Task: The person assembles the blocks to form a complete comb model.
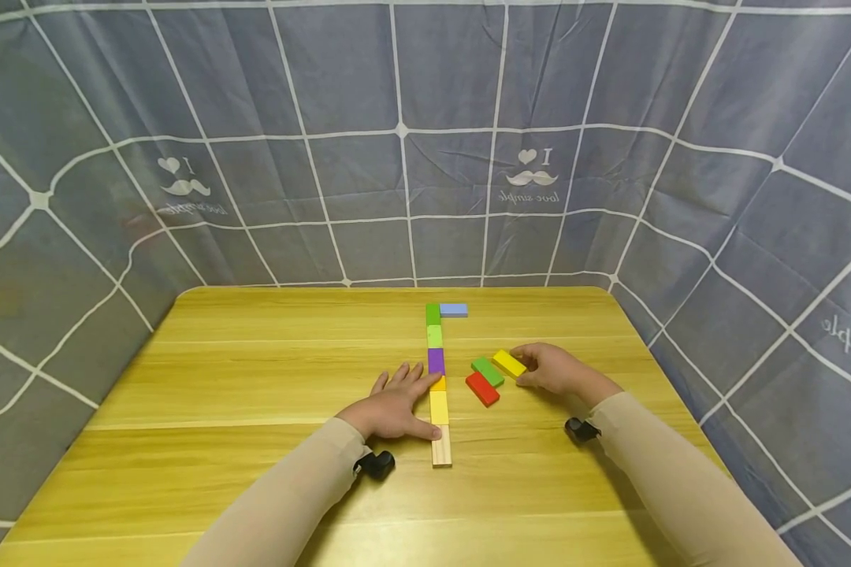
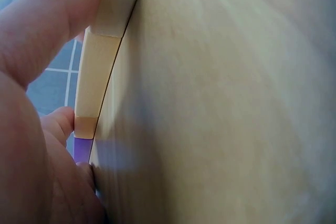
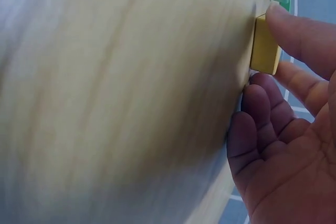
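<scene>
A straight row of flat wooden blocks runs away from me: plain wood [image 1: 442, 453], yellow [image 1: 440, 408], orange [image 1: 438, 385], purple [image 1: 436, 360], light green [image 1: 435, 336] and dark green [image 1: 433, 313]. At its far end a blue block [image 1: 454, 310] points right. My left hand [image 1: 392, 411] lies with spread fingers against the row's left side, its thumb at the plain block and its index fingertip over the orange one. Between thumb and index finger, my right hand [image 1: 556, 370] pinches a loose yellow block [image 3: 265, 48] at its near end.
Left of that yellow block lie a loose green block [image 1: 487, 371] and a red block [image 1: 482, 389], side by side and slanted. Everything is on a wooden table [image 1: 255, 354]. A grey checked curtain [image 1: 354, 181] surrounds its back and sides.
</scene>
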